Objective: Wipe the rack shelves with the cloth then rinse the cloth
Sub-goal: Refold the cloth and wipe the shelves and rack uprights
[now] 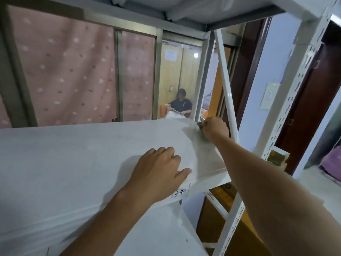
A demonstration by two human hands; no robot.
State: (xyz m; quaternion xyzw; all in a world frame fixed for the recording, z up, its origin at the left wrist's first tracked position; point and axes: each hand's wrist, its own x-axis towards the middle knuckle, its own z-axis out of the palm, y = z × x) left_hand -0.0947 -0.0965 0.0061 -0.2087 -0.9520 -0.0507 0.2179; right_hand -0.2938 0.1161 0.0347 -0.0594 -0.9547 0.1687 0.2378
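Nearest, at the bottom of the frame, two bare forearms reach up and away from the camera. The left hand (158, 172) lies in the lower middle, palm down and slack on the shelf (73, 159), fingers loosely curled and gripping nothing, thumb near the front edge. The shelf is a broad, flat, smooth white board with a matte finish; its long axis runs left to right across the frame. On its front lip, just below the left hand, sits a small white label (180, 193) with handwritten marks. Beneath it, at the bottom, another white shelf (156, 235) shows.

Further in, at the right middle, the right hand (215, 127) is clenched around a small crumpled greenish cloth (201, 127), pressing it onto the shelf's far right corner. Only a bit of the cloth shows past the knuckles, so which way it points cannot be told.

Just beside that hand a glossy white diagonal brace (226, 85) rises toward the upper middle, and a white upright post (287, 111) pierced with slots stands on the right. The underside of an upper shelf (184, 23) crosses the top.

Behind the rack, a pink spotted curtain (73, 71) fills the upper left behind a metal window frame (118, 76). Through the gap, a seated person (181, 106) in a dark top is seen far off.
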